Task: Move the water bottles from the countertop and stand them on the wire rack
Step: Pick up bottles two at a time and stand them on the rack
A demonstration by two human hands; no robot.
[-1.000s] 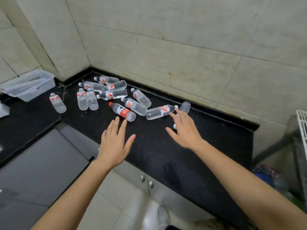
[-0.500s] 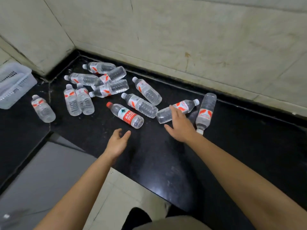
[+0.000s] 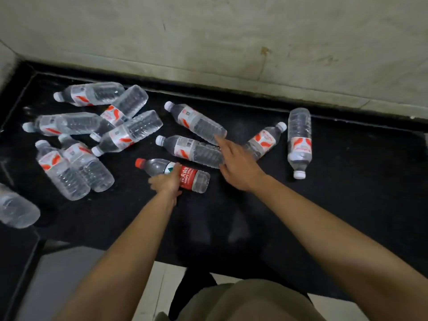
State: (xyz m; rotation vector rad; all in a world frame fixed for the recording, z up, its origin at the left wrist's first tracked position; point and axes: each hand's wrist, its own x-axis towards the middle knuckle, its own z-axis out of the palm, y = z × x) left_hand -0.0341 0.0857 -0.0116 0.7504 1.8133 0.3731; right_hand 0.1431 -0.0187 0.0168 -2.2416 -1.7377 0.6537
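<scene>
Left hand (image 3: pixel 167 180) down on the red-capped bottle (image 3: pixel 172 174), thumb hooked over the top of the label, remaining fingers hidden under the far side; closed round the bottle's middle, bottle lying flat on the black countertop (image 3: pixel 347 181). Red cap just left of the thumb, clear base end just right of the knuckles.

Right hand (image 3: pixel 238 167) spread loosely, gripping nothing, palm down. Index fingertip (image 3: pixel 217 139) touching or nearly touching the base end of the upper white-capped bottle (image 3: pixel 195 122); cannot tell which. Thumb side resting against the base of the middle white-capped bottle (image 3: pixel 190 150), lying just left of the palm. Slanted bottle (image 3: pixel 264 141) partly hidden behind the back of the hand, cap pointing up and right, away from the fingers. Lone bottle (image 3: pixel 299 142) well to the right of the right hand, lying lengthwise, cap toward the camera.

Cluster of clear bottles (image 3: pixel 99 126) well left of both hands, all on their sides, several overlapping or touching, red-and-white labels showing. One more bottle (image 3: pixel 16 212) at the left edge, blurred, farthest from the fingers.

All bottles lying on the countertop, none upright. Tiled wall (image 3: pixel 231 38) beyond the fingertips. Pale floor tiles (image 3: pixel 157 286) and a bit of clothing below the forearms.
</scene>
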